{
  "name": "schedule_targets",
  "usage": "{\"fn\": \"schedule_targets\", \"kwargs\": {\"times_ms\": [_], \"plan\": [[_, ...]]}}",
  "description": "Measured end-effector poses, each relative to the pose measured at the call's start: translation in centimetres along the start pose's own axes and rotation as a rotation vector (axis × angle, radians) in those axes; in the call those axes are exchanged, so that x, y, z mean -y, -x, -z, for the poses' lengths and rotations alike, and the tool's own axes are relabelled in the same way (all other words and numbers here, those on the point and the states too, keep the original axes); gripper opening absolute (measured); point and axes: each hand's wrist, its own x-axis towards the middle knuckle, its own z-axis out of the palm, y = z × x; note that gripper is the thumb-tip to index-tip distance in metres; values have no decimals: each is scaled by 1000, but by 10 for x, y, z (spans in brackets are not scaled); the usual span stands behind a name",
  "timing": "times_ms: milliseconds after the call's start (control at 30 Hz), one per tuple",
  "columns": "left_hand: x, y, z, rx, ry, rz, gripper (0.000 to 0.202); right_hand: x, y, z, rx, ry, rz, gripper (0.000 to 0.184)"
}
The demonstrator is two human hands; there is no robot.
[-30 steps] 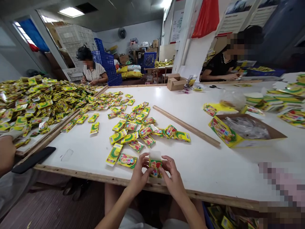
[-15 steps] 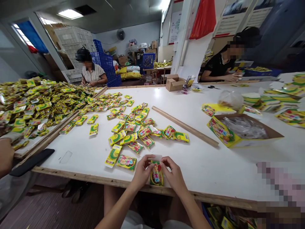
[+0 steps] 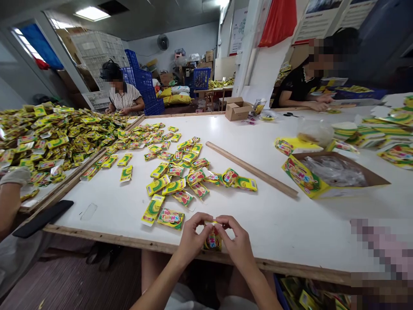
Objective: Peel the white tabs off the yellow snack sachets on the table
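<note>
Both my hands meet at the near edge of the white table (image 3: 290,224). My left hand (image 3: 192,236) and my right hand (image 3: 236,242) pinch the top of one small yellow-green packet (image 3: 212,241), which stands upright between them, partly hidden by my fingers. Just left of my left hand lie two flat packets (image 3: 171,218). Beyond them several more packets (image 3: 190,172) are scattered over the table's middle.
A wooden stick (image 3: 251,168) lies diagonally on the table. An open printed carton (image 3: 332,176) with a plastic bag stands at right. A large heap of packets (image 3: 48,137) fills the left table. A black phone (image 3: 41,218) lies at left. Two other people sit at the back.
My fingers have closed over the packet's white top flap, which no longer shows. The packet has dropped slightly toward the table's edge.
</note>
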Motion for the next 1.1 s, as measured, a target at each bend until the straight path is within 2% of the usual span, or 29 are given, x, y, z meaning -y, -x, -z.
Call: {"fn": "schedule_targets", "kwargs": {"times_ms": [133,300,533,667,767,933,1033,1100], "plan": [[-4,-3,-4,-44,-9,64,18,-2,-5,0,5,31,-51,23],[-2,-6,-4,-67,-27,65,16,1,-8,0,34,41,-64,25],[-1,9,1,-25,-9,-47,15,-4,8,-1,47,-11,14,22],[0,29,4,-18,-93,-186,20,-6,25,3,-49,42,128,13],[3,44,6,-31,-189,-367,30,-2,40,8,-131,102,180,21],[0,56,8,-24,-307,-655,37,6,51,12,-46,101,234,24],[-5,58,7,-18,-341,-730,39,8,47,13,-72,25,175,20],[-7,59,7,-14,-356,-762,38,10,41,16,-123,-82,19,17]]}}
